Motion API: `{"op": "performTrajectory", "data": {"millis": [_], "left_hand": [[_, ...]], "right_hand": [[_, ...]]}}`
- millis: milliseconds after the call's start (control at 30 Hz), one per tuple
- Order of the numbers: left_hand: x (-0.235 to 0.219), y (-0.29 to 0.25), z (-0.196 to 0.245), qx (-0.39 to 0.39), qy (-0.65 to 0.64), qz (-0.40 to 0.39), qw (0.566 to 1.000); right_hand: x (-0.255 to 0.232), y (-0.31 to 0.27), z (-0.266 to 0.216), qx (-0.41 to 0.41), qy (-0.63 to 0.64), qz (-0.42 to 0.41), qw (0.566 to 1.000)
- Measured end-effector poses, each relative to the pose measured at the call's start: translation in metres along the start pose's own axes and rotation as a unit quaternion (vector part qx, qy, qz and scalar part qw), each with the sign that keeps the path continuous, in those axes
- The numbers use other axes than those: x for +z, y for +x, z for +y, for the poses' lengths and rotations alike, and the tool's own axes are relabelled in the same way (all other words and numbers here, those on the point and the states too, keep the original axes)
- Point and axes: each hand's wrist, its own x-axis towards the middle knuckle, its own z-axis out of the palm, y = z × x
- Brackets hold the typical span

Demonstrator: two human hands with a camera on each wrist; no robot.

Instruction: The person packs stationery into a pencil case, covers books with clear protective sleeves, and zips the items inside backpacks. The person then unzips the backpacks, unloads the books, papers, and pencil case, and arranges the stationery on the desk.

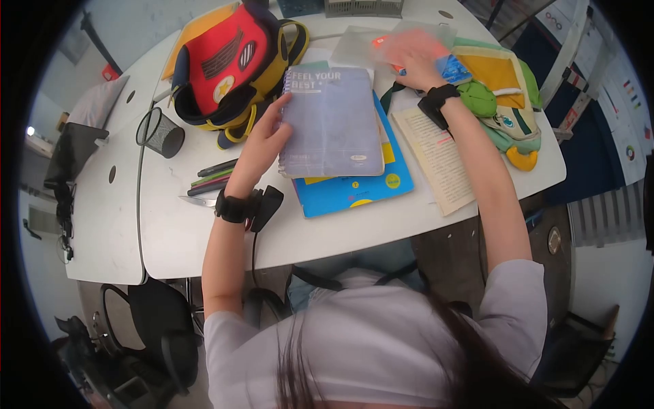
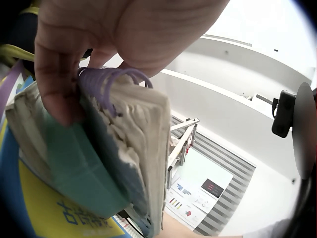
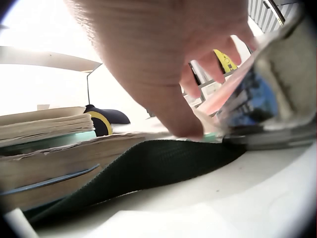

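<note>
My left hand (image 1: 268,142) grips a lilac spiral notebook (image 1: 334,123) by its coil-bound edge, thumb on the cover and fingers beneath. In the left wrist view the notebook's coil (image 2: 106,82) shows, its wavy pages tilted above a teal-covered book (image 2: 81,163). Under it lies a blue and yellow book (image 1: 357,198). My right hand (image 1: 420,70) reaches over an orange and blue book (image 1: 456,69) with clear plastic sleeves around it. Its fingers look extended in the right wrist view, the thumb pointing down beside a dark green strap (image 3: 148,166).
A red car-shaped backpack (image 1: 225,65) stands at back left, near a mesh pen cup (image 1: 163,136), several pens (image 1: 212,176) and scissors (image 1: 197,200). At right lies a green and yellow bag (image 1: 501,102) with a frog figure. A sheet of handwriting (image 1: 436,157) rests below my right forearm.
</note>
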Motion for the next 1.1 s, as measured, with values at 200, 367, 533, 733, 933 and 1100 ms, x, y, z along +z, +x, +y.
{"op": "performTrajectory", "data": {"millis": [200,367,533,733,933,1100], "left_hand": [[0.000,-0.002,0.002,-0.013,0.009,-0.013,1.000],[0.004,-0.003,0.002,0.028,0.011,-0.012,0.999],[0.005,-0.004,0.004,0.021,0.030,-0.026,0.999],[-0.004,-0.001,0.017,-0.082,-0.054,0.080,0.992],[0.002,0.002,0.004,-0.044,0.026,0.058,0.997],[0.008,-0.005,0.011,0.208,0.280,0.167,0.922]], "right_hand": [[-0.019,-0.002,-0.007,0.119,0.060,-0.155,0.979],[-0.053,-0.002,-0.015,0.142,0.222,-0.044,0.963],[-0.117,0.020,-0.087,0.207,0.186,0.039,0.960],[-0.123,0.005,-0.186,-0.096,0.209,-0.028,0.973],[-0.106,0.004,-0.154,0.091,0.357,-0.067,0.927],[-0.095,-0.008,-0.105,0.342,0.395,-0.174,0.835]]}}
